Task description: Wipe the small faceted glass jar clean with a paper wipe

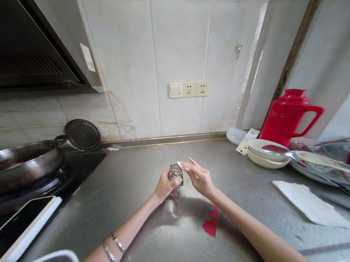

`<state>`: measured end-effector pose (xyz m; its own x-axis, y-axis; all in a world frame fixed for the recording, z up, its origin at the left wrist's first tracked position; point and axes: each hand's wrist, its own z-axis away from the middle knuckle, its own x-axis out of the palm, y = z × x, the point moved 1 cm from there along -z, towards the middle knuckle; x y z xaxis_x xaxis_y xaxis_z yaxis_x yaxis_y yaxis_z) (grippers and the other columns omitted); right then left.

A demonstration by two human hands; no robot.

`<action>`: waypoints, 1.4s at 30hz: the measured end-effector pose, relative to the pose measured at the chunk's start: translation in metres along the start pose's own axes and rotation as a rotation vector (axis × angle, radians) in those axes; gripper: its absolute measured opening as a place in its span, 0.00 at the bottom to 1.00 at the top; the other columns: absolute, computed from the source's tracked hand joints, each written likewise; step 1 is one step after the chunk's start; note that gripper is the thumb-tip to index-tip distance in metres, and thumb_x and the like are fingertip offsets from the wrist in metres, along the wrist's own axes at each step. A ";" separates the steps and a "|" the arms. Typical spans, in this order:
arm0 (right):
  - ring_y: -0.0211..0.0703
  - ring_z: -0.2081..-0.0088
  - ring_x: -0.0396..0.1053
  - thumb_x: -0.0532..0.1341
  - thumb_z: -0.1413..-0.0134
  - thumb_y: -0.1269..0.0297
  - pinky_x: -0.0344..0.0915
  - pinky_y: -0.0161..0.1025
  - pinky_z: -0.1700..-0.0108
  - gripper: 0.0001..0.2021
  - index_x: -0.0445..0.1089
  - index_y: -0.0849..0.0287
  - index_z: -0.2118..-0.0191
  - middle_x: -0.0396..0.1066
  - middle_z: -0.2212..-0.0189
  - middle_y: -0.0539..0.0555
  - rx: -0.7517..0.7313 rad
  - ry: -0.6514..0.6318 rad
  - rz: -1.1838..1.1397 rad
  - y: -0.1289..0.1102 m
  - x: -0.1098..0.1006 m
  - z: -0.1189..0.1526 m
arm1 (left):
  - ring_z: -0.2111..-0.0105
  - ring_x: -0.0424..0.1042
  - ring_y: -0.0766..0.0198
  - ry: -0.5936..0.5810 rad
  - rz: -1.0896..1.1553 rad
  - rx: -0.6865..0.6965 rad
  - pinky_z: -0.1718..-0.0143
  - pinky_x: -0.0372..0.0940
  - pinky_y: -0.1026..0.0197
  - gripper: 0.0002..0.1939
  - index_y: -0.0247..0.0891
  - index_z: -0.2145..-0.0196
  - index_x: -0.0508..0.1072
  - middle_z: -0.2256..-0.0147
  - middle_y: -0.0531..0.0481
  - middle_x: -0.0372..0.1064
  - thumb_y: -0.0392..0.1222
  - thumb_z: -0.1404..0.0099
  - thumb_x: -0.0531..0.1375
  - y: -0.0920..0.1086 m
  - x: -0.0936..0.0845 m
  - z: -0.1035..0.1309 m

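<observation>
Over the middle of the metal counter (133, 213), my left hand (163, 185) grips a small clear glass (175, 174) with dark markings or reflections on it, tilted toward the right. My right hand (200, 179) is at the glass's right end, its fingers closed on a bit of white tissue (181, 165) that touches the glass near its upper edge. Whether any tissue goes inside the glass cannot be seen.
To the left, a steel pan (24, 159) sits on the black stove, with a phone (23, 233) and white cable (52, 255) nearer me. Rightward are a red thermos (288, 117), stacked bowls (268, 160), plates with utensils, and a white napkin (310, 203). Wall sockets (195, 89) are ahead.
</observation>
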<state>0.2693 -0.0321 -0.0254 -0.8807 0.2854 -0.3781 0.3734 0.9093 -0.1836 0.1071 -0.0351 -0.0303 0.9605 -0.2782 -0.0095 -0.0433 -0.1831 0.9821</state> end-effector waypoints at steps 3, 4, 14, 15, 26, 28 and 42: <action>0.45 0.50 0.72 0.53 0.39 0.75 0.61 0.55 0.40 0.18 0.67 0.52 0.47 0.75 0.54 0.56 0.037 0.031 -0.011 -0.004 0.003 0.002 | 0.74 0.65 0.66 -0.001 0.002 0.014 0.86 0.62 0.70 0.28 0.33 0.54 0.66 0.70 0.52 0.64 0.50 0.52 0.64 -0.001 -0.003 -0.002; 0.45 0.49 0.71 0.53 0.39 0.75 0.60 0.56 0.40 0.18 0.67 0.52 0.47 0.74 0.53 0.56 0.024 0.021 -0.015 -0.006 0.004 0.001 | 0.73 0.66 0.66 0.001 0.003 0.026 0.85 0.62 0.70 0.30 0.33 0.53 0.66 0.69 0.51 0.65 0.50 0.52 0.64 -0.001 -0.004 -0.002; 0.46 0.49 0.71 0.53 0.39 0.75 0.60 0.55 0.40 0.18 0.67 0.53 0.47 0.74 0.53 0.57 -0.003 0.012 -0.008 -0.007 0.000 0.000 | 0.74 0.65 0.67 -0.037 -0.078 0.070 0.81 0.62 0.69 0.30 0.32 0.53 0.65 0.71 0.51 0.66 0.45 0.53 0.65 0.003 -0.001 -0.002; 0.46 0.48 0.70 0.53 0.39 0.75 0.60 0.55 0.40 0.18 0.67 0.53 0.46 0.73 0.52 0.57 -0.027 -0.009 -0.012 -0.008 0.000 0.000 | 0.73 0.66 0.66 -0.033 -0.082 0.087 0.80 0.62 0.69 0.30 0.32 0.53 0.65 0.71 0.51 0.67 0.44 0.54 0.65 0.003 -0.001 -0.002; 0.47 0.49 0.71 0.54 0.39 0.75 0.62 0.56 0.41 0.17 0.70 0.52 0.49 0.74 0.53 0.56 0.027 0.028 -0.040 -0.014 0.000 -0.004 | 0.71 0.68 0.66 -0.007 -0.081 0.084 0.77 0.65 0.68 0.31 0.35 0.51 0.66 0.68 0.50 0.69 0.43 0.53 0.65 0.001 -0.005 -0.004; 0.47 0.51 0.72 0.54 0.39 0.74 0.63 0.56 0.41 0.16 0.71 0.52 0.50 0.75 0.54 0.55 0.061 0.056 -0.054 -0.013 0.000 -0.004 | 0.74 0.66 0.67 -0.016 -0.071 0.065 0.81 0.63 0.69 0.30 0.35 0.51 0.66 0.69 0.51 0.68 0.45 0.53 0.65 0.004 -0.004 -0.003; 0.45 0.50 0.72 0.53 0.38 0.74 0.61 0.55 0.40 0.17 0.68 0.50 0.47 0.75 0.54 0.54 0.037 0.069 -0.012 -0.012 0.003 -0.002 | 0.74 0.64 0.67 -0.011 -0.062 0.104 0.86 0.59 0.71 0.28 0.32 0.54 0.66 0.67 0.48 0.67 0.47 0.51 0.64 0.005 -0.010 -0.006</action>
<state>0.2612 -0.0417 -0.0221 -0.9029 0.2957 -0.3120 0.3718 0.9015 -0.2214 0.0992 -0.0281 -0.0241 0.9591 -0.2737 -0.0722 -0.0129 -0.2970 0.9548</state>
